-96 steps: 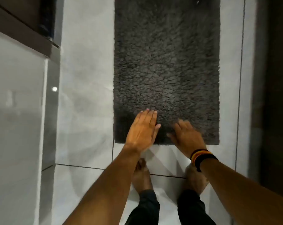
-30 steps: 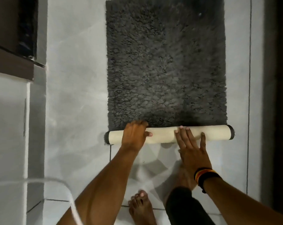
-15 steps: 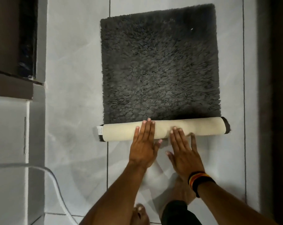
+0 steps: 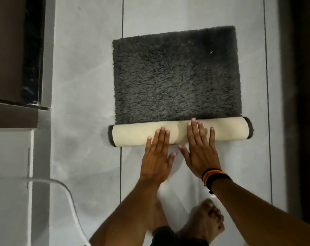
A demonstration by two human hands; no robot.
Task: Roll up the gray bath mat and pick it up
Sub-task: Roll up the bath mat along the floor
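The gray bath mat (image 4: 175, 77) lies on the pale tiled floor, its shaggy dark pile facing up. Its near end is rolled into a tube with the cream backing outside, the roll (image 4: 133, 135) running left to right. My left hand (image 4: 157, 157) lies flat with fingers apart, fingertips on the middle of the roll. Beside it, my right hand (image 4: 200, 150), with a striped wristband, also presses flat on the roll, fingers reaching its far edge. Neither hand grips anything.
A dark brown cabinet (image 4: 8, 50) and a pale ledge stand at the left. A white cord (image 4: 70, 201) curves across the floor at lower left. A dark wall or door (image 4: 303, 103) runs along the right. My bare feet (image 4: 204, 221) are below the hands.
The mat's near edge was turned over and rolled away from me; the roll has grown thicker and less flat mat remains. Both hands have moved onto its middle.
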